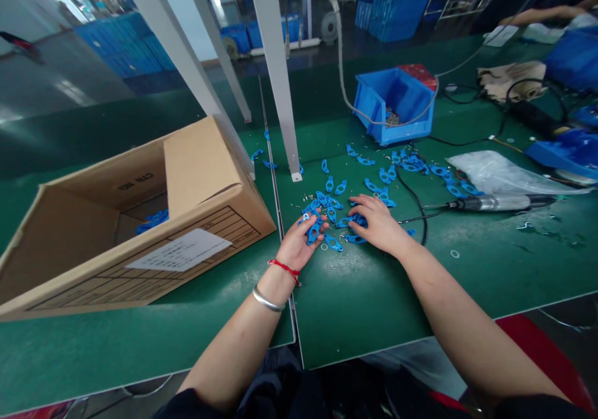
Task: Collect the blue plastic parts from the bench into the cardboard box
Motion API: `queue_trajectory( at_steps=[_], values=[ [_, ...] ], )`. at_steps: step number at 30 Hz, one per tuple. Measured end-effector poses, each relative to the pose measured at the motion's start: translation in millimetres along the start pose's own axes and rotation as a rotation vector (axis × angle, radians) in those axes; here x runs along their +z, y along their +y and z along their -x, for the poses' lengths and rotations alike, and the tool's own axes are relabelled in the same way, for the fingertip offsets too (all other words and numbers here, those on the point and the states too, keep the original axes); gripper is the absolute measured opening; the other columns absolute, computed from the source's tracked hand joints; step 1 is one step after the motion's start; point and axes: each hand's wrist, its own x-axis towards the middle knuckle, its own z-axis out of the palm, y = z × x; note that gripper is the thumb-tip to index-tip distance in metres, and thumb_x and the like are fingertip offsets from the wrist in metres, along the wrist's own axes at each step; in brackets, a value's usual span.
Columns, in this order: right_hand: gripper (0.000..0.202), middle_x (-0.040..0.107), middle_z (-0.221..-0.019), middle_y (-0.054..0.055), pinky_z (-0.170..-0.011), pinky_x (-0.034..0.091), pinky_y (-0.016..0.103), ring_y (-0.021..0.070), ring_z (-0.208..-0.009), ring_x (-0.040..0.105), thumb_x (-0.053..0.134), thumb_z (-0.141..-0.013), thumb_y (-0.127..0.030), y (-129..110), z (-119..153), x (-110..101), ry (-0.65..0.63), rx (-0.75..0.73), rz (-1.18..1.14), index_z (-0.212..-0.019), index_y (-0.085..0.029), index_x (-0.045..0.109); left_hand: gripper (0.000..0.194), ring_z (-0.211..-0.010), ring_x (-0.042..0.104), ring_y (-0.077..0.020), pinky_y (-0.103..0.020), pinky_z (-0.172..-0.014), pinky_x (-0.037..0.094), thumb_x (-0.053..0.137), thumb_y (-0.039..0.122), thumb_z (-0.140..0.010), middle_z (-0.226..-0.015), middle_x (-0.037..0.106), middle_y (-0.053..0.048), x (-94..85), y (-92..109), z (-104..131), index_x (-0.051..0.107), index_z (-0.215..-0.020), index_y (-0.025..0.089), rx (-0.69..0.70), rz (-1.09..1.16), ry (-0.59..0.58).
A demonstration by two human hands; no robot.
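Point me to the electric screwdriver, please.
In the head view, the electric screwdriver lies on the green table, to the right of the right hand and just on the near side of the clear plastic bag.

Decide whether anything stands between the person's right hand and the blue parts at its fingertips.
Nothing visible does: the fingers of the right hand reach right down among the blue parts. The silver tool lies off to that hand's right, out of the way. What is under the palm is hidden.
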Motion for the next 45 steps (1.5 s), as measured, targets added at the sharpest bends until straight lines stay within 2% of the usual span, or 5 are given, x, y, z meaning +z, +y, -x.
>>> queue_trajectory(
  at_steps=[12,16,27,37,45],
  values=[
    [0.016,0.056,-0.102,0.005,-0.086,0.045,0.038,0.0206,-0.095,0.054,0.059,-0.082,-0.038,-35,-4,-24,0.315,0.041,-0.292,-0.088,-0.023,0.061,0.025,-0.087,0.059,-0.0149,-0.016,-0.053,0.040,0.061,0.025,-0.081,-0.103,0.058,-0.008,7.7,-4,7,0.057,-0.104,0.016,-0.001,-0.091,-0.123],
    [0.016,0.057,-0.084,0.003,-0.066,0.045,0.029,0.0150,-0.073,0.053,0.058,-0.083,-0.036,-54,0,-23,0.202,0.003,-0.460,-0.089,-0.022,0.060,0.026,-0.088,0.058,-0.0157,-0.020,-0.059,0.043,0.058,0.030,-0.083,-0.103,0.058,-0.009,16.5,-6,14,0.056,-0.106,0.016,-0.046,-0.080,-0.198],
    [0.019,0.061,-0.087,0.003,-0.076,0.046,0.028,0.0134,-0.083,0.057,0.044,-0.092,-0.029,-72,5,-19,0.015,-0.085,-0.532,-0.090,-0.017,0.059,0.027,-0.058,0.046,-0.0052,-0.015,-0.044,0.027,0.068,0.029,-0.075,-0.071,0.054,0.000,23.4,-11,17,0.053,-0.091,0.014,-0.003,-0.377,-0.210],
    [0.023,0.062,-0.108,0.002,-0.094,0.043,0.035,0.0158,-0.104,0.055,0.048,-0.090,-0.027,-39,-1,-33,0.098,-0.003,-0.342,-0.109,-0.023,0.060,0.018,-0.064,0.052,-0.0060,-0.012,-0.039,0.025,0.066,0.020,-0.075,-0.081,0.056,-0.003,12.7,-2,10,0.054,-0.087,0.013,0.053,-0.096,-0.062],
    [0.034,0.046,-0.132,0.007,-0.104,0.032,0.047,0.0271,-0.124,0.038,0.064,-0.077,-0.038,-12,1,-14,-0.056,-0.017,-0.025,-0.108,-0.022,0.062,0.021,-0.065,0.054,-0.0066,-0.013,-0.038,0.026,0.063,0.017,-0.076,-0.083,0.056,-0.003,6.6,-3,5,0.055,-0.095,0.013,0.011,0.028,-0.039]
  ],
)
